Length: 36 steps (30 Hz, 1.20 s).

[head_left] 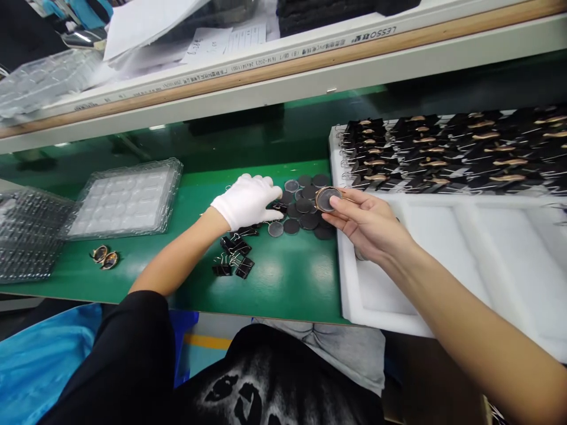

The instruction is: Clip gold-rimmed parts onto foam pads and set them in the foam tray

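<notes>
My left hand (248, 200), in a white glove, rests on the green table with its fingers curled at the edge of a pile of dark round discs (305, 206); what the fingertips grip is hidden. My bare right hand (367, 221) pinches a round copper-rimmed piece with a dark face (326, 198) above the pile's right side. Several black binder clips (234, 255) lie just below my left wrist.
A white foam tray (443, 260) sits at the right, with rows of clipped black parts (443, 150) along its back. Clear plastic blister trays (126, 198) lie at the left. Two copper-rimmed pieces (104, 257) rest near the front left. A shelf (283, 71) overhangs the back.
</notes>
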Each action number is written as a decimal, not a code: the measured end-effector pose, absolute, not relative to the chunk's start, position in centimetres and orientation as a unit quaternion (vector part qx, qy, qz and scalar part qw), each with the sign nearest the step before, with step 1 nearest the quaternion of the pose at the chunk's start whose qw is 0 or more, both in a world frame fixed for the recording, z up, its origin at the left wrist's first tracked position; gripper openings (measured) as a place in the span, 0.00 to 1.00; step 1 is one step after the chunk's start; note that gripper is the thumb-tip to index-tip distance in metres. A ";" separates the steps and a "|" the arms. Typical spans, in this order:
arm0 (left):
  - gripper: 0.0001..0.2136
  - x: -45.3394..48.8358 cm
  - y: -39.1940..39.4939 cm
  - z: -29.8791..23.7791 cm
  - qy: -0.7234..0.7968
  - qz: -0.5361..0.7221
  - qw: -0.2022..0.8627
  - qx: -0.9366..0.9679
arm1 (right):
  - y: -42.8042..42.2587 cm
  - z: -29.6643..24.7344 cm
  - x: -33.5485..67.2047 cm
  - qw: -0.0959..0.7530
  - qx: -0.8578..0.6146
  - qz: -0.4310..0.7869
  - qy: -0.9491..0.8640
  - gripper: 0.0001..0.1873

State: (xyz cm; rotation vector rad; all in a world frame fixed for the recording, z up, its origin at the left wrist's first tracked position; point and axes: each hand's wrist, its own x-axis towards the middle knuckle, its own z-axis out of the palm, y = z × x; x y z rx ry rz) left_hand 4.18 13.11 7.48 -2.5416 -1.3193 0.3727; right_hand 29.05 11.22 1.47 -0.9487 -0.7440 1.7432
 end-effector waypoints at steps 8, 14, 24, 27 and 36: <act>0.20 5.0 11.5 6.7 -0.503 -0.238 0.129 -0.821 | 10.4 1.4 28.8 0.445 -0.309 0.766 -0.347 0.16; 0.19 6.3 8.1 6.9 -0.479 -0.313 -0.072 -0.817 | 9.2 2.2 28.3 0.404 -0.241 0.756 -0.456 0.15; 0.30 5.1 8.0 8.3 -0.447 -0.100 -0.107 -0.882 | 9.6 2.9 29.2 0.345 -0.254 0.723 -0.542 0.12; 0.28 5.5 7.7 8.1 -0.443 -0.084 -0.094 -0.888 | 9.7 2.9 29.4 0.330 -0.260 0.729 -0.540 0.14; 0.19 5.4 8.5 7.3 -0.495 -0.145 -0.108 -0.850 | 9.6 3.4 29.6 0.430 -0.321 0.693 -0.482 0.14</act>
